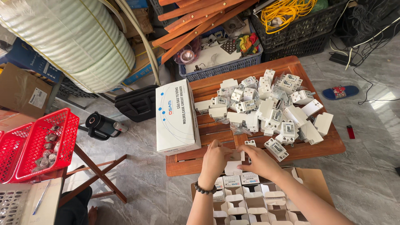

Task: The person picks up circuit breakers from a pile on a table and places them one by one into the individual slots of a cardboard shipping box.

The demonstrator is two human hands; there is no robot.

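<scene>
We see a low slatted wooden worktop [216, 89] carrying a heap of white plastic circuit breakers [266, 106] toward its far right corner, and a long white printed carton [175, 116] along its left edge. Below the near edge stands an open brown cardboard box [316, 181] of packed small cartons. At that near edge, our left hand [214, 160] and right hand [260, 162] have their fingers clamped on a small white folding carton [234, 162].

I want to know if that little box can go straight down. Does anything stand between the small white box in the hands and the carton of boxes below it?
Nothing visible does. Left hand and right hand hold the small white box just above the cardboard carton; only air shows between. The carton's rows already hold small boxes.
</scene>
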